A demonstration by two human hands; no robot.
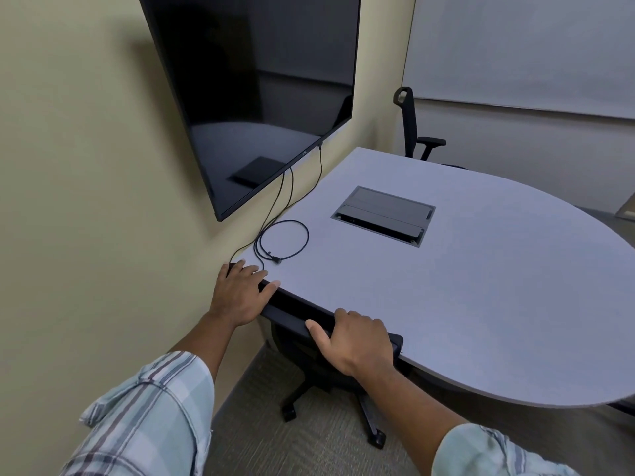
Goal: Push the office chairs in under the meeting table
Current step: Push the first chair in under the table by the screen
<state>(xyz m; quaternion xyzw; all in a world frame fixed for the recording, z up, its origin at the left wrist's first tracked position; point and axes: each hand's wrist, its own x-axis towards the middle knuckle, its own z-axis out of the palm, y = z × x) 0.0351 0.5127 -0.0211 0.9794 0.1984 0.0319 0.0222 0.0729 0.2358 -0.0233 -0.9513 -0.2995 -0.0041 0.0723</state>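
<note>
The fingers (256, 269) of the left hand (240, 293) are lying spread and fairly flat over the far end of the near chair's black backrest (292, 312), their tips reaching onto the edge of the grey worktop (464, 286). The fingers (360, 319) of the right hand (357, 341) are curling close together over the top of the same backrest nearer its other end, with the thumb (318, 333) pressing on the side facing the person. Both hands are gripping the backrest top, well apart from each other, and plaid sleeves (154, 413) are covering the forearms.

The near chair is sitting tucked in, its backrest top touching or just beside the worktop's rounded edge, its seat hidden beneath. Its black wheeled base (372, 427) is showing on the carpet (292, 448) below the edge.

A second black office chair (410, 125) is standing at the far side of the worktop, near the corner under a whiteboard (532, 53); whether it is pushed in, I cannot tell.

On the worktop a black cable (285, 240) is lying in a loose loop near the left hand, and a dark rectangular hatch (383, 214) is sitting flush in the middle. A dark wall-mounted screen (257, 87) is hanging above, with cables dropping from it.
</note>
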